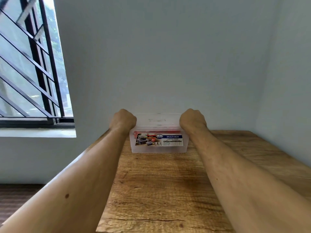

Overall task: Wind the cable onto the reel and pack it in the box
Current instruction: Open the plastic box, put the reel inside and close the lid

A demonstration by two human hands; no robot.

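Observation:
A clear plastic box point(159, 147) with a printed "MULTI-BOX" label stands at the far end of the wooden table point(161, 185), against the wall. Its clear lid point(158, 121) is on top. My left hand point(122, 119) grips the box's left end at lid height, fingers curled over the edge. My right hand point(192, 119) grips the right end in the same way. Something red shows faintly through the box's wall just under the lid. I see no cable or reel outside the box.
A pale wall rises right behind the box and along the table's right side. A barred window point(32, 68) with a sill is at the left. Dark floor point(18, 197) shows below the table's left edge.

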